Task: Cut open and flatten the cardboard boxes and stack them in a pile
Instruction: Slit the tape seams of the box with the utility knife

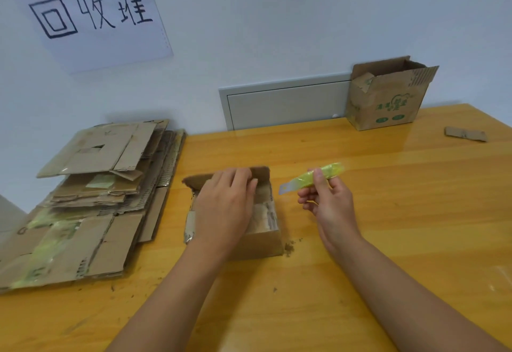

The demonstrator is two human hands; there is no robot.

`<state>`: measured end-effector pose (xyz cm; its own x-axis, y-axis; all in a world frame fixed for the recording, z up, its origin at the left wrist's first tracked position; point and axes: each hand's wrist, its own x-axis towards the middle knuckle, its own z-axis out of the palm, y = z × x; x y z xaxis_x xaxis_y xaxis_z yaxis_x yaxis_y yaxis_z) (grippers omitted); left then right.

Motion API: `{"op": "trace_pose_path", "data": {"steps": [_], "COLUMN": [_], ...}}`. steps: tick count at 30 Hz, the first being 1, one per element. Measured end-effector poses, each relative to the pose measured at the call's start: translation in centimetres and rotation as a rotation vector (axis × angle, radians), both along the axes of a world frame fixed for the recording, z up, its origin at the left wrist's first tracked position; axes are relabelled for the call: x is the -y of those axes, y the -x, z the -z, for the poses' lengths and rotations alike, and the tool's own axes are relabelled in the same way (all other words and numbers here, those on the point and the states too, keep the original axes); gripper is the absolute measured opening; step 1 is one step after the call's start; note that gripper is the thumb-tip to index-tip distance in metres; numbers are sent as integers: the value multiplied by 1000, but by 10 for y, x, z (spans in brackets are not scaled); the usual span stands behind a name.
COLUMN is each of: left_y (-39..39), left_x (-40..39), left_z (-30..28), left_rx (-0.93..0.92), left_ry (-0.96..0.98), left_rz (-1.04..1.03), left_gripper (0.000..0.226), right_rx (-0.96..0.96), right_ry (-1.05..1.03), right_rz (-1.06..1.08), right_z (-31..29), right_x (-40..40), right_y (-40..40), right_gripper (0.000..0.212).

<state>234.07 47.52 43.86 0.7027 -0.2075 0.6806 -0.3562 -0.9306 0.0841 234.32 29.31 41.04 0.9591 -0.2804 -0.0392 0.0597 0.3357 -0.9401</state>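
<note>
A small open cardboard box (pixel 260 243) sits on the yellow wooden table (pixel 388 213) in front of me. My left hand (pixel 224 204) lies over its open top, fingers curled on the far flap (pixel 260 171). To the right, held above the table, my right hand (pixel 329 202) grips a yellow-green utility knife (pixel 327 175) with its blade out and pointing left toward the box. A pile of flattened cardboard (pixel 91 202) lies at the left of the table. Another open box (pixel 388 96) with green print stands upright at the back right.
A cardboard scrap (pixel 465 134) lies at the far right. Cardboard crumbs (pixel 289 246) are scattered by the small box's right corner. On the wall hang a paper sign (pixel 91 16) and a grey panel (pixel 285 105).
</note>
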Motion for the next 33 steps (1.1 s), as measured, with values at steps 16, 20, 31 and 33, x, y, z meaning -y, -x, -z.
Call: {"op": "trace_pose_path", "data": {"steps": [16,20,31,33], "left_y": [13,16,7,7], "left_x": [-8,-12,-20,-19], "left_z": [-12,-16,-12,-11], "left_rx": [-842,-905,-864,-848], "left_ry": [-156,-152,-67,-74], "left_rz": [57,125,151,141], "left_gripper": [120,131,67,66], "right_rx": [74,67,104,101], "right_ry": [-52,115,338,346], "right_rz": [-213,-257,-279,-264], "right_z": [-7,-5,-7,-6], "right_x": [11,9,7,6], "right_y": [10,13,17,16], "right_gripper": [14,35,30,30]}}
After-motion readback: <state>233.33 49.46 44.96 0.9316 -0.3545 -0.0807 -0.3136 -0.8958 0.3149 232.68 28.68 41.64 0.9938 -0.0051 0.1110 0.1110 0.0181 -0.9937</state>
